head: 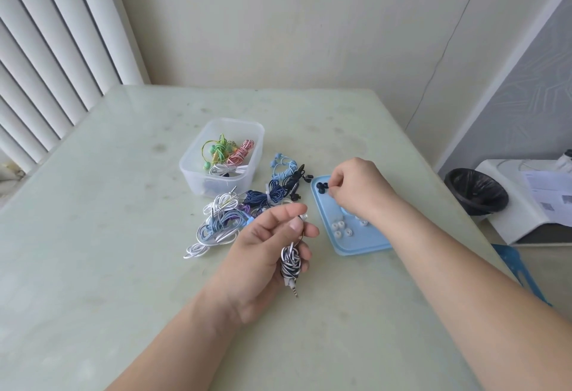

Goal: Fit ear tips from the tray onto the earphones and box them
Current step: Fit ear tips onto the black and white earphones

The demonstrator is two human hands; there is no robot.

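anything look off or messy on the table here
Nothing looks spilled or broken. The one untidy spot is the loose pile of earphones between the clear box and the blue tray, with cables overlapping in a tangle. The black ear tips and white ear tips lie inside the tray.

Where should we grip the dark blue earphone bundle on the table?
Probably at the pale band round its middle, pinched from above: the dark blue earphone bundle lies flat on the table, its coils are cinched there, and other cables crowd its sides.
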